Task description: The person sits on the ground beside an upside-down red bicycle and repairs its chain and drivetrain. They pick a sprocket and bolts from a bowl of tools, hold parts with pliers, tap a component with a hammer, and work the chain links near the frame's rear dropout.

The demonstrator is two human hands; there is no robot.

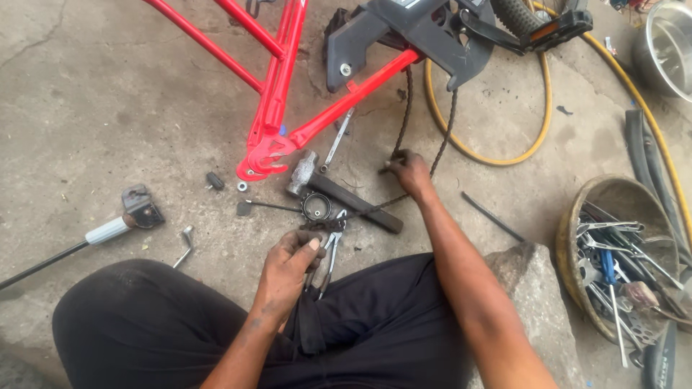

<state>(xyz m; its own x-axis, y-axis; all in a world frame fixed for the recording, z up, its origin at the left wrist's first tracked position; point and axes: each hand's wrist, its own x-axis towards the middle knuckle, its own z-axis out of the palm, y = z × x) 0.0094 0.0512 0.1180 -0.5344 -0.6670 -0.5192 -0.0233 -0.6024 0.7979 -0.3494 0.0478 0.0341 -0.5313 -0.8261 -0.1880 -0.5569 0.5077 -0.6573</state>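
A red bicycle frame [281, 86] lies on the concrete floor ahead of me, with a black chain guard [404, 32] at its top. A dark bicycle chain [404, 108] hangs from the guard down to the floor. My right hand [409, 171] pinches the chain where it reaches the ground. My left hand [292, 259] grips a pair of pliers [330, 248] whose jaws clamp the chain's near end. A hammer [339, 193] with a dark handle lies between my hands, beside a small black ring [316, 207].
A yellow hose [537, 137] loops at the right. A round basket of tools [613, 259] stands at the far right beside a stone [530, 288]. A metal bowl [667, 47] sits at the top right. A pump handle [108, 230], a spanner [337, 140] and small bolts lie on the left.
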